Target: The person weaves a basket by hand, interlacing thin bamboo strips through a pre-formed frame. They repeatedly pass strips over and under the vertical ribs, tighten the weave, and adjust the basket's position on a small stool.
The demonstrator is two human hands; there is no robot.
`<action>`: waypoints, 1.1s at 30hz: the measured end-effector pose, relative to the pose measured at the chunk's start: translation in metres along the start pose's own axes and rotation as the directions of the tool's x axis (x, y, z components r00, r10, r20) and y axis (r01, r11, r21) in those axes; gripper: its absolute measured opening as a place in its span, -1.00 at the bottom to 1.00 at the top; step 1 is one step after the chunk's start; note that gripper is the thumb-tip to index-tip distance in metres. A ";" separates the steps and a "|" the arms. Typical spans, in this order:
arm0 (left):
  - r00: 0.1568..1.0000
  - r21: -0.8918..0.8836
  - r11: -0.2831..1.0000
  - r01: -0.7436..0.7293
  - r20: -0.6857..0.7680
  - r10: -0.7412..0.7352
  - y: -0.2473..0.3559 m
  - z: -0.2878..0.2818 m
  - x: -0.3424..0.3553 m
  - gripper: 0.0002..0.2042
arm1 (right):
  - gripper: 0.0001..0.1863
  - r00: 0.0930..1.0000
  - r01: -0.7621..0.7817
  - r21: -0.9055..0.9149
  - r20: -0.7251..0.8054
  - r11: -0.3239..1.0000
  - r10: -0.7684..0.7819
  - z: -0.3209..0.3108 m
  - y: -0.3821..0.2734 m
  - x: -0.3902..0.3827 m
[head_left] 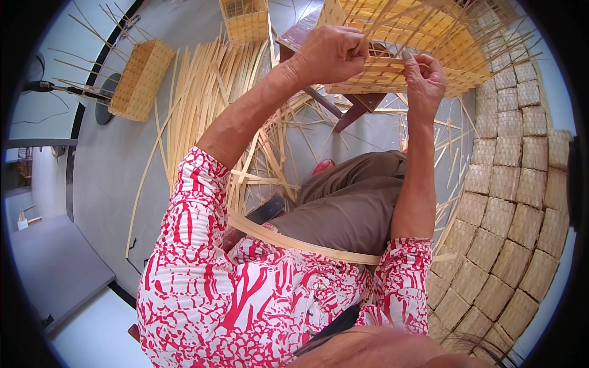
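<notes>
One woven basket point(383, 75) at grip's 1 o'clock, long axis 9-to-3; left hand point(332, 54) fisted, contents unclear; right hand point(424, 80) pinching near rim.

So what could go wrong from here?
Thin upright strips rise from the basket close to the left hand and right hand, and might scratch them. The basket appears to reach past the dark red stool, so pressing there could tip it. Loose strips littering the floor near the red shoe might cause a slip.
</notes>
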State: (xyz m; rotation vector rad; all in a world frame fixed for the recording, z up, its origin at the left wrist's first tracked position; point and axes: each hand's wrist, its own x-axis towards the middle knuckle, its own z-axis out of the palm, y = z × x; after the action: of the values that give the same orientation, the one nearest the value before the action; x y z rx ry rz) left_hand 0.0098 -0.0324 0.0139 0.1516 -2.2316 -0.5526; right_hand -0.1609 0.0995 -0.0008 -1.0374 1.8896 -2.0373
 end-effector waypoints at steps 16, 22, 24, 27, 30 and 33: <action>0.768 -0.197 0.890 0.411 -0.452 -0.455 -0.085 -0.027 -0.053 -0.44 | -0.86 0.920 -0.294 0.097 0.298 0.951 0.254 -0.002 0.001 -0.032; 0.779 -0.244 0.831 0.499 -0.292 -0.554 -0.078 -0.006 -0.060 -0.40 | -0.85 0.835 -0.418 -0.025 0.382 0.908 0.395 0.001 0.007 -0.041; 0.777 -0.314 0.828 0.464 -0.304 -0.551 -0.086 -0.005 -0.056 -0.43 | -0.84 0.799 -0.504 0.018 0.389 0.863 0.459 -0.001 0.009 -0.042; 0.800 -0.462 0.806 0.370 -0.282 -0.529 -0.114 -0.008 -0.047 -0.51 | -0.80 0.754 -0.609 0.074 0.364 0.790 0.547 -0.002 0.010 -0.042; 0.745 -0.806 0.482 0.343 -0.078 -0.662 -0.141 -0.024 -0.041 -0.60 | -0.78 0.709 -0.688 0.174 0.371 0.705 0.600 -0.002 0.022 -0.048; 0.644 -0.847 0.181 0.501 0.225 -0.731 -0.139 -0.038 -0.018 -0.61 | -0.81 0.680 -0.714 0.199 0.422 0.671 0.599 -0.002 0.027 -0.054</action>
State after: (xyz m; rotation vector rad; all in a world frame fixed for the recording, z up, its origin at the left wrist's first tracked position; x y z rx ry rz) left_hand 0.0401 -0.1647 -0.0373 0.5917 -1.2722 -1.9724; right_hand -0.1310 0.1269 -0.0453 -0.4310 1.3643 -1.5493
